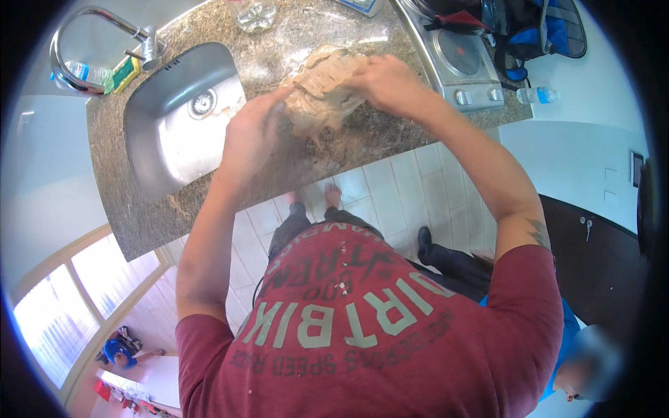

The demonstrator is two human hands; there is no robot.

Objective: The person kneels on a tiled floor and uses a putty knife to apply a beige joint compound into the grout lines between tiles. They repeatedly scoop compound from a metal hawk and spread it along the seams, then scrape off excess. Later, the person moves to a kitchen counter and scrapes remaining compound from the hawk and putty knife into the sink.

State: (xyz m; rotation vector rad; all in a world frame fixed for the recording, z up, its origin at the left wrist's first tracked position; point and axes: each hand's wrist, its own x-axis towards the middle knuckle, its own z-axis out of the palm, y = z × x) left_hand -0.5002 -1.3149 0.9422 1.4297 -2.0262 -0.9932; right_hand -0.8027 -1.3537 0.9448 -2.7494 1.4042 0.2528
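A wet, tan, clay-like lump (327,76) lies spread on the brown speckled counter, with grooves pressed across its top and smears around its edge. My right hand (392,83) grips its right edge with bent fingers. At the lump's left edge is my left hand (252,131), blurred, with one finger reaching toward the material. Most of the left fingers cannot be made out, and the right fingertips are partly hidden against the lump.
Left of the lump is a steel sink (185,139) with a curved tap (104,21). A sponge (126,74) and plastic bottle stand behind it. At right sit a hotplate (460,56) and a blue-black bag (543,35). Another person (578,355) is close behind on my right.
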